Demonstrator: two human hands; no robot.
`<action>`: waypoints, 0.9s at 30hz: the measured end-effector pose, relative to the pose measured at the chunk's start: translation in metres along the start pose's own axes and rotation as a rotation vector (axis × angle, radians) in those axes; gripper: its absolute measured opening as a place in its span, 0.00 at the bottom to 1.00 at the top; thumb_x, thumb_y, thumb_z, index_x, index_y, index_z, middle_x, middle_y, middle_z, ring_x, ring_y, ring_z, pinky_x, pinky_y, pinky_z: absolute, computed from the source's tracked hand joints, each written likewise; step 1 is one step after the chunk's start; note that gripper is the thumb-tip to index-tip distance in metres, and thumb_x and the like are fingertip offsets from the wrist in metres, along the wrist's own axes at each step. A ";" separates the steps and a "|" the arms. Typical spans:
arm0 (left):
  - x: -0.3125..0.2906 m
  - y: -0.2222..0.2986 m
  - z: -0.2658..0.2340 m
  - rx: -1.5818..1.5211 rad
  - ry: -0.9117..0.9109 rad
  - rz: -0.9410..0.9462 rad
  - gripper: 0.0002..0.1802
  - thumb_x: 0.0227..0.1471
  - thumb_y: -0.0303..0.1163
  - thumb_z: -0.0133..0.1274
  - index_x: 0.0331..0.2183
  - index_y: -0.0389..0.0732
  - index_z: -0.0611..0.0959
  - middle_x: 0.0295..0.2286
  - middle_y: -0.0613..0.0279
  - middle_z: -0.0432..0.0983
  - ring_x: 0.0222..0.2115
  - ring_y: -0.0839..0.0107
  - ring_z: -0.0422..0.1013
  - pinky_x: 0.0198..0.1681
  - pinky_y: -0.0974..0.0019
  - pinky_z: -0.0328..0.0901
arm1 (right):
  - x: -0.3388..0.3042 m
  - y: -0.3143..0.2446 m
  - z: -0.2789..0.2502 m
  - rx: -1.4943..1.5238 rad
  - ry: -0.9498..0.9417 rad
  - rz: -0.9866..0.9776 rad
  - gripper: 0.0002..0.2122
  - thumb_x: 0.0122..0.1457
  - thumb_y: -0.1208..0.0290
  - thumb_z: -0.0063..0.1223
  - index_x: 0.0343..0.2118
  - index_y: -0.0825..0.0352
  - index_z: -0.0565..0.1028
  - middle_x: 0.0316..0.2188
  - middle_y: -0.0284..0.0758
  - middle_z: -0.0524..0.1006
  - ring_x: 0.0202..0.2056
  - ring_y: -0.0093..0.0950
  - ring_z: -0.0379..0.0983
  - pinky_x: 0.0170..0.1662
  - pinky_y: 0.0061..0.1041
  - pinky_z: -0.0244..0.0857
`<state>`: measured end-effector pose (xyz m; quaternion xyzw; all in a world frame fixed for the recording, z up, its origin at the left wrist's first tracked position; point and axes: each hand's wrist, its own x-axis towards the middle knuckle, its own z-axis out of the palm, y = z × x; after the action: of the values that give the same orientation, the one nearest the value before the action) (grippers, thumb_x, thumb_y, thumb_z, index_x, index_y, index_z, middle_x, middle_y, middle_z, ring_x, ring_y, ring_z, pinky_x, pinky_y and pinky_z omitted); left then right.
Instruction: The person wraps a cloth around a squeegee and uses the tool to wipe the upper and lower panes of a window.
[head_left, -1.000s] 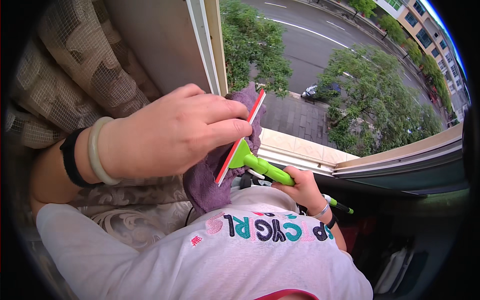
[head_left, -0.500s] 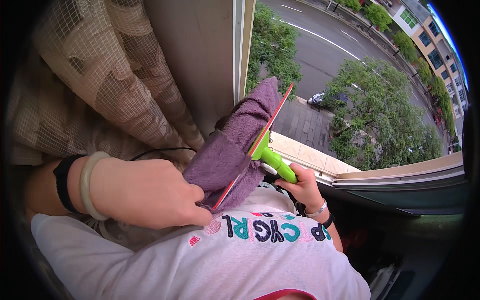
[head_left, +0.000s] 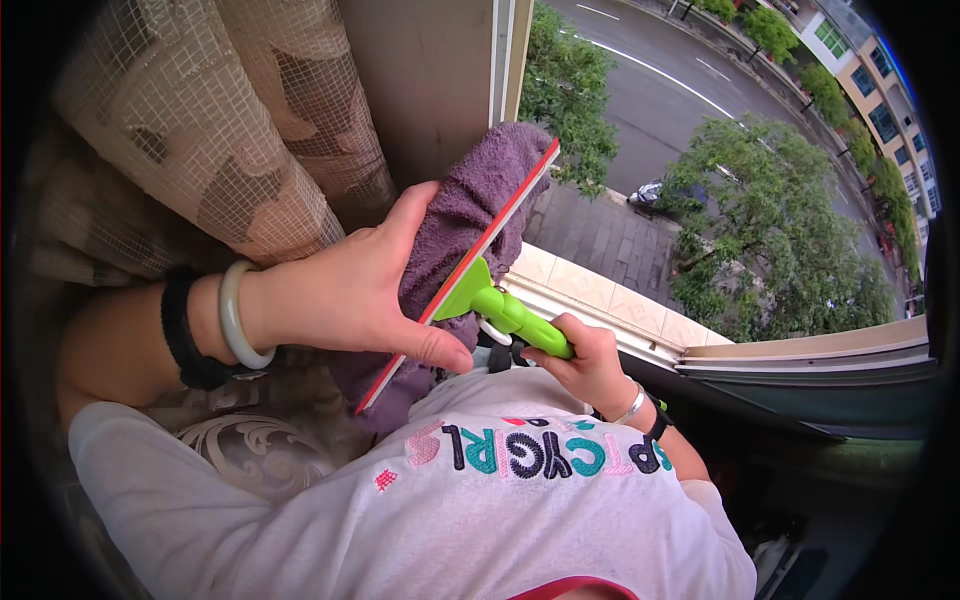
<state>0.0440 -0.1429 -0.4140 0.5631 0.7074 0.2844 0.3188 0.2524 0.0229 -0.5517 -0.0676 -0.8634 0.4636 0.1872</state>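
Note:
A squeegee with a bright green handle (head_left: 515, 312) and a long red-edged blade (head_left: 490, 240) is held slantwise before my chest. Fingers of my right hand (head_left: 588, 362) wrap round the end of its handle. Against the blade's far side bunches a fuzzy purple cloth (head_left: 470, 195). My left hand (head_left: 365, 285) grips the cloth and blade, thumb crossing the blade on the near side and forefinger stretched along the cloth. Its other fingers are hidden behind. A white loop (head_left: 492, 331) shows under the handle.
Patterned curtains (head_left: 190, 120) hang at the left beside a grey panel (head_left: 420, 90). The window opens at the right, with a tiled outer ledge (head_left: 580, 280) and a sliding track (head_left: 800, 350). Far below lie a road (head_left: 660, 110), trees (head_left: 780, 240) and a parked scooter (head_left: 650, 192).
My left hand has shifted from the blade's lower end up to its middle, its thumb and forefinger now spread. The squeegee and cloth have moved slightly left; my right hand keeps the handle.

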 end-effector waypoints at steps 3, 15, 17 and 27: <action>0.005 -0.004 0.009 -0.226 0.109 -0.004 0.51 0.34 0.35 0.65 0.53 0.30 0.51 0.41 0.45 0.68 0.43 0.65 0.67 0.47 0.66 0.61 | 0.006 -0.011 -0.005 -0.012 -0.152 -0.012 0.14 0.44 0.66 0.64 0.26 0.67 0.69 0.14 0.36 0.67 0.16 0.29 0.63 0.21 0.23 0.58; 0.014 0.015 0.014 -0.374 0.061 0.049 0.45 0.32 0.25 0.60 0.52 0.34 0.55 0.43 0.56 0.64 0.44 0.72 0.63 0.49 0.68 0.59 | 0.062 -0.025 -0.029 0.196 -0.149 -0.291 0.14 0.51 0.86 0.50 0.42 0.72 0.68 0.30 0.36 0.75 0.33 0.24 0.76 0.35 0.20 0.70; 0.015 0.016 0.014 -0.338 0.055 0.056 0.45 0.32 0.25 0.60 0.52 0.34 0.55 0.43 0.55 0.64 0.44 0.71 0.63 0.49 0.68 0.59 | 0.065 -0.022 -0.035 0.237 -0.180 -0.303 0.15 0.50 0.85 0.51 0.42 0.72 0.68 0.31 0.36 0.75 0.33 0.24 0.76 0.36 0.20 0.70; 0.012 0.020 0.015 -0.337 -0.038 -0.014 0.49 0.33 0.22 0.59 0.55 0.34 0.50 0.46 0.58 0.61 0.47 0.73 0.60 0.52 0.69 0.55 | 0.065 -0.019 -0.027 0.909 -0.377 0.167 0.10 0.47 0.78 0.61 0.32 0.71 0.72 0.26 0.29 0.75 0.30 0.17 0.73 0.34 0.14 0.67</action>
<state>0.0661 -0.1260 -0.4098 0.5018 0.6474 0.3862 0.4241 0.2042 0.0518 -0.5055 0.0371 -0.5846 0.8105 0.0005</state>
